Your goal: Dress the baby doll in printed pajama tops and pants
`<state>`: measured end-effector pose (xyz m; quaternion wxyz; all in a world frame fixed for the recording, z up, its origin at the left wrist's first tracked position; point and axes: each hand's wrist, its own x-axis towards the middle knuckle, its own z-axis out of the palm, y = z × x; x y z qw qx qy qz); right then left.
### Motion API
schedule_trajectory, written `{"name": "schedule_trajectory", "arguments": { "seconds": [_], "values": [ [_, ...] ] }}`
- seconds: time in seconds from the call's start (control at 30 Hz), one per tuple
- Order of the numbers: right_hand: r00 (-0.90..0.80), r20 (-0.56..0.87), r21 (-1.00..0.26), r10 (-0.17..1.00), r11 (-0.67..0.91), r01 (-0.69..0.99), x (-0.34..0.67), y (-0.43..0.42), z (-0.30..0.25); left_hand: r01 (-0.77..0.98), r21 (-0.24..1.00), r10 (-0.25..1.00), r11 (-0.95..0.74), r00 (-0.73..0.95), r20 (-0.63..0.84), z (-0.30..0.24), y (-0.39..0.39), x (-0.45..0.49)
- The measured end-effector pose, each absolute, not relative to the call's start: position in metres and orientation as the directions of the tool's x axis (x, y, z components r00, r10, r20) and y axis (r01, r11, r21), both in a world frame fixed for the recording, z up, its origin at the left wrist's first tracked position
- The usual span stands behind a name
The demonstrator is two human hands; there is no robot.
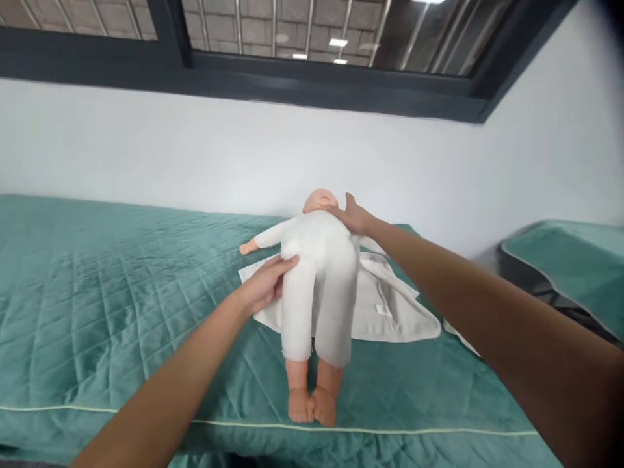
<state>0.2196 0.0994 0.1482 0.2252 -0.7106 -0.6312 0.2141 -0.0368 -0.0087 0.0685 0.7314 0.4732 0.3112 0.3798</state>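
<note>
A baby doll (319, 273) in a white cloth body lies on its back on a green quilted bed (97, 305), head toward the wall, bare feet toward me. Under it is an opened white garment (390, 302). My left hand (266, 283) curls against the doll's left hip and thigh, fingers pressed on the white cloth. My right hand (353, 214) reaches over the doll's far shoulder and rests at its neck, fingers laid under the chin. One doll arm sticks out to the left.
A white wall (195, 149) stands close behind the bed, with a dark-framed window (312, 71) above it. A second green-covered bed (570, 260) sits at the right, a gap between the two. The near bed edge has a pale piping line.
</note>
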Motion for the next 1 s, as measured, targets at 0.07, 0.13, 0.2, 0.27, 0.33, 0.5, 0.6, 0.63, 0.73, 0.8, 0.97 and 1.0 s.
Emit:
{"name": "schedule_trajectory", "arguments": {
  "seconds": [0.07, 0.13, 0.2, 0.27, 0.33, 0.5, 0.6, 0.63, 0.73, 0.8, 0.97, 1.0],
  "values": [
    [0.154, -0.038, -0.579, 0.987, -0.148, 0.802, 0.252, 0.079, 0.136, -0.224, 0.937, 0.826, 0.268, 0.554, -0.104, 0.061, -0.02, -0.008],
    [0.179, -0.042, -0.578, 0.983, -0.17, 0.798, 0.272, 0.067, 0.12, -0.204, 0.94, 0.812, 0.275, 0.573, -0.113, 0.052, -0.027, 0.014],
    [0.177, -0.04, -0.577, 0.983, -0.167, 0.799, 0.283, 0.063, 0.105, -0.198, 0.938, 0.813, 0.284, 0.569, -0.126, 0.044, -0.033, 0.028],
    [0.151, -0.042, -0.57, 0.988, -0.148, 0.808, 0.289, 0.062, 0.092, -0.188, 0.936, 0.816, 0.297, 0.559, -0.147, 0.038, -0.035, 0.033],
    [0.118, -0.046, -0.545, 0.992, -0.124, 0.829, 0.295, 0.064, 0.087, -0.147, 0.94, 0.806, 0.307, 0.565, -0.175, 0.035, -0.035, 0.031],
    [0.101, 0.039, -0.373, 0.994, -0.079, 0.925, 0.291, 0.068, 0.114, 0.267, 0.964, 0.942, -0.006, 0.326, -0.085, 0.034, -0.019, 0.009],
    [-0.017, 0.173, -0.18, 0.985, 0.049, 0.982, 0.249, 0.067, 0.132, 0.68, 0.679, 0.956, -0.276, 0.122, 0.266, 0.026, -0.003, 0.003],
    [-0.098, 0.174, -0.143, 0.98, 0.123, 0.982, 0.228, 0.066, 0.133, 0.78, 0.561, 0.941, -0.279, 0.106, 0.32, 0.022, 0.001, 0.004],
    [-0.42, 0.099, 0.008, 0.902, 0.422, 0.907, 0.165, 0.065, 0.118, 0.912, 0.369, 0.946, -0.176, 0.053, 0.32, 0.008, 0.009, 0.01],
    [-0.461, 0.047, 0.026, 0.886, 0.46, 0.887, 0.135, 0.069, 0.099, 0.928, 0.353, 0.947, -0.119, 0.0, 0.32, 0.0, 0.011, 0.014],
    [-0.394, -0.054, 0.018, 0.918, 0.395, 0.918, 0.123, 0.084, 0.073, 0.917, 0.39, 0.942, -0.078, -0.06, 0.329, -0.008, 0.016, 0.011],
    [-0.391, -0.053, 0.012, 0.919, 0.392, 0.92, 0.128, 0.085, 0.074, 0.906, 0.413, 0.939, -0.09, -0.061, 0.338, -0.009, 0.018, 0.009]
  ]
}}
